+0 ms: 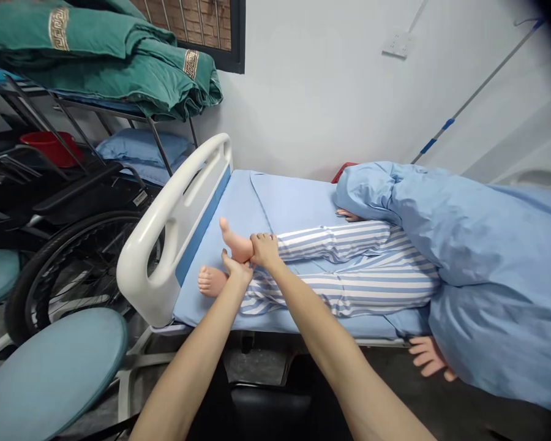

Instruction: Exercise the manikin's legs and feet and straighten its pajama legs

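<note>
A figure that looks like a care manikin lies on the bed in blue-and-white striped trousers [376, 293]. My left hand [237, 267] is closed under the heel of its far foot [233, 240], with the thumb showing beside the sole. Just above it, my right hand [264, 248] wraps over the ankle at the trouser cuff. The toes of that foot point up, and the leg seems slightly lifted. The near foot [212, 281] rests on the blue sheet [280, 190], partly behind my left forearm. Parts of my fingers are hidden around the ankle.
A white footboard [140, 257] bounds the bed on the left. Beyond it stand a wheelchair [85, 269], a round teal stool [55, 373] and a rack of green bedding [119, 67]. A blue quilt [496, 245] covers the upper body; one manikin hand [429, 356] hangs over the near edge.
</note>
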The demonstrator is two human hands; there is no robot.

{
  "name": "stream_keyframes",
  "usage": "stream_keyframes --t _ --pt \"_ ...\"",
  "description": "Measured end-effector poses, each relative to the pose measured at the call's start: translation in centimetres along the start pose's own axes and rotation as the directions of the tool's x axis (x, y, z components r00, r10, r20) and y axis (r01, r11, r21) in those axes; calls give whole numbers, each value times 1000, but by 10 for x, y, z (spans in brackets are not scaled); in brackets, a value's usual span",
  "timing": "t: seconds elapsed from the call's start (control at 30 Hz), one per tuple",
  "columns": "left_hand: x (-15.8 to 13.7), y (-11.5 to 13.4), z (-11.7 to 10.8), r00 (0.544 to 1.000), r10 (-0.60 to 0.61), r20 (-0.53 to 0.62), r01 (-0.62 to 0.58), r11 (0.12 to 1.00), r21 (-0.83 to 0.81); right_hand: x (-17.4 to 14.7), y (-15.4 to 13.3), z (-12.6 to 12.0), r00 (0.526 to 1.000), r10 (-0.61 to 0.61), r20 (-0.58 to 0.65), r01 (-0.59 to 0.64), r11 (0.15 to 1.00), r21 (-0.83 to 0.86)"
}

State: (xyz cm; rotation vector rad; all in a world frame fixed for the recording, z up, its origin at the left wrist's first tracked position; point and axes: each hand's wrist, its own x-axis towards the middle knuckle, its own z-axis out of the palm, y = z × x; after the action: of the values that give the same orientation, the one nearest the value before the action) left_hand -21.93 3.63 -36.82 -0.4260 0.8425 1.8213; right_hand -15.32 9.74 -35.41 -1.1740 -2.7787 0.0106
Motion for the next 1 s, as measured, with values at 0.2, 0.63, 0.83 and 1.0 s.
stream_keyframes --t 0.2,0.63,0.83,1.0 --pt "-4 2 -2 999 12 53 -13 1000 15 1 5 -8 1000 -24 -14 24 999 -22" --pt "-134 14 100 791 95 604 -124 992 7 -6 71 -189 970 -66 -236 151 920 362" --pt "-194 0 161 628 50 777 -129 991 40 -32 115 -273 931 -26 -365 259 750 608" --pt "-225 -8 183 563 13 826 -131 989 74 -50 134 -305 922 53 -384 232 719 655"
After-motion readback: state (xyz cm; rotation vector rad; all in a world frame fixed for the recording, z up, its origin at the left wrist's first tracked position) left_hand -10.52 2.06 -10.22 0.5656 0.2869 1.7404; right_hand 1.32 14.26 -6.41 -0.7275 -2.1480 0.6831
